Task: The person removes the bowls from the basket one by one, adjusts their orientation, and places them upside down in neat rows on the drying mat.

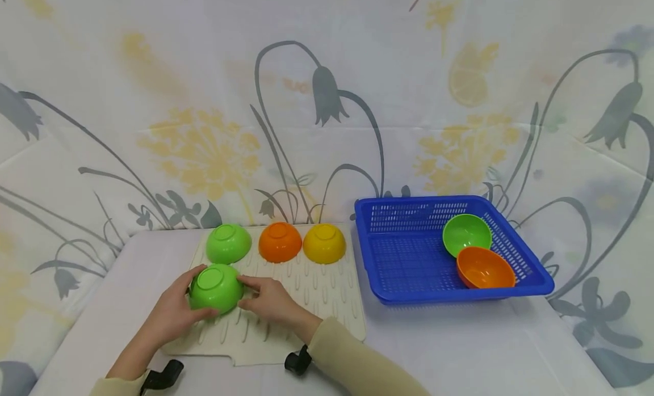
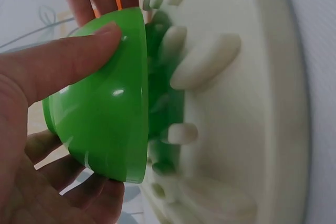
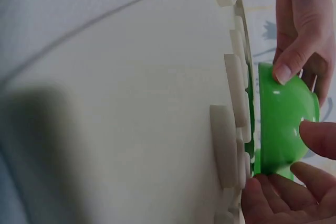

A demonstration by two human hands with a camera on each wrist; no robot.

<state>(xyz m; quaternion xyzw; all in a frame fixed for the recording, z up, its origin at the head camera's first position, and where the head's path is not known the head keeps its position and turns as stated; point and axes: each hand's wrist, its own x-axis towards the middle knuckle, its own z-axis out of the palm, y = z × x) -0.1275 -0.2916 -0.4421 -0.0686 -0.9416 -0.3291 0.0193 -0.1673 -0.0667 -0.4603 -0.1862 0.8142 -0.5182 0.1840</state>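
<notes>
One upturned green bowl (image 1: 217, 289) is clasped between the person's left hand (image 1: 172, 310) and right hand (image 1: 274, 299). On its left side, the left hand's fingers curl round the wall, thumb laid along the near face; opposite, the right hand pinches the right side with thumb and fingers. Between both grips, the bowl's base points up and its rim faces the ridges of the cream drying mat (image 1: 286, 335), just above them. Behind it sit a second green bowl (image 1: 228, 245), an orange bowl (image 1: 280, 244) and a yellow bowl (image 1: 324, 246), all upturned.

Three bowls (image 1: 280, 248) on board (image 1: 329, 305), fourth bowl (image 1: 217, 294) before them; basket (image 1: 409, 260) right, two bowls (image 1: 485, 271) inside.
</notes>
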